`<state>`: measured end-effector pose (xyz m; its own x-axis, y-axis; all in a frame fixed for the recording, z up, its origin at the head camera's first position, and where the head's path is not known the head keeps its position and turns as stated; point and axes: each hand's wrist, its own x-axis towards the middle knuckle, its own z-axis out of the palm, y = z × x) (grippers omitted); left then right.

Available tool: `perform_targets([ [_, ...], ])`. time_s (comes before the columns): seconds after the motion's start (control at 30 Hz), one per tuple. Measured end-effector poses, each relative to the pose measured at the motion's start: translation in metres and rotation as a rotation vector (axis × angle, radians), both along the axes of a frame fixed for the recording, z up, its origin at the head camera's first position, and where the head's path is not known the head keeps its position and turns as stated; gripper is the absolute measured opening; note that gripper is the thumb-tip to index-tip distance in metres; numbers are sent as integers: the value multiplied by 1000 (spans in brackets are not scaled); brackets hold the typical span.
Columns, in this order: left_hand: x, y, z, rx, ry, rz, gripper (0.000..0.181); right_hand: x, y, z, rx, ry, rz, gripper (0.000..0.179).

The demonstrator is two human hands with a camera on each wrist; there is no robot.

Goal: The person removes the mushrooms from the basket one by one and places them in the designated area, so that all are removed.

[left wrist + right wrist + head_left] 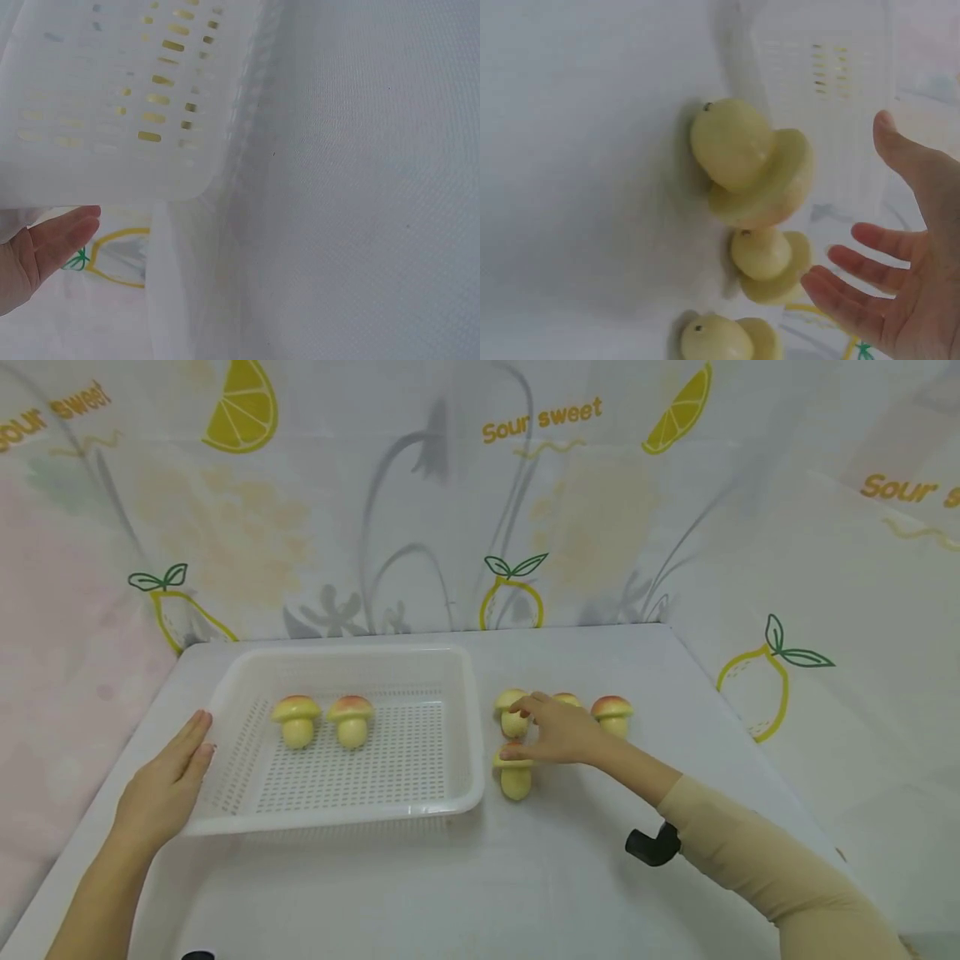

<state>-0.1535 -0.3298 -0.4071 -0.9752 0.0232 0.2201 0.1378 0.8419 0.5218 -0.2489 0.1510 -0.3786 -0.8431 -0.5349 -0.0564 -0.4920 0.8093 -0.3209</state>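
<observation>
A white plastic basket (471, 718) stands on the left, with two toy mushrooms, one left (297, 723) and one right (351, 722), lying inside. Along its left side my left hand (161, 789) is held with fingers fairly straight; contact with the rim is hard to confirm. My right hand (558, 731) hovers with spread fingers over toy mushrooms right of the basket. Below its thumb lies the nearest mushroom (515, 783); another mushroom (513, 718) sits behind. The right wrist view shows a gap between the right hand (900, 277) and the closest mushroom (731, 142).
One more mushroom (567, 699) is partly covered by the right hand, and a red-capped mushroom (612, 714) lies farther right. A white cloth (480, 902) covers the table. A lemon-printed curtain (420, 510) hangs behind it.
</observation>
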Motion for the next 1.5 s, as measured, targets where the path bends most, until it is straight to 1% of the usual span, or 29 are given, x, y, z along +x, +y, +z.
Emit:
perform_targets([
  [0.1,0,-1,1,1,0,-2,51,-5,-2,15,-22,18,-24,72],
  [0.27,1,-1,2,1,-7,-2,51,-7,-9,39,-82,12,-17,72],
  [0.37,1,-1,3,4,-8,-4,51,-7,-15,49,-106,28,9,71],
  [0.5,1,-2,4,5,-8,-7,51,-7,-24,57,-156,68,47,64],
  [0.6,1,-2,3,7,-1,-6,51,-7,-32,60,-228,118,92,51],
  [0.77,1,-1,3,8,12,-3,51,-10,-49,68,-373,219,175,16],
  [0.83,1,-1,3,7,11,0,51,-11,-57,72,-410,250,202,9],
  [1.0,2,0,2,16,-7,2,51,-14,-79,85,-453,305,285,7],
  [1.17,3,1,2,37,-49,-6,52,-18,-100,95,-500,301,375,7],
  [1.33,3,1,3,32,-33,2,52,-23,-119,100,-552,284,476,6],
  [1.5,4,1,2,37,-22,-4,52,-24,-135,103,-575,262,544,6],
])
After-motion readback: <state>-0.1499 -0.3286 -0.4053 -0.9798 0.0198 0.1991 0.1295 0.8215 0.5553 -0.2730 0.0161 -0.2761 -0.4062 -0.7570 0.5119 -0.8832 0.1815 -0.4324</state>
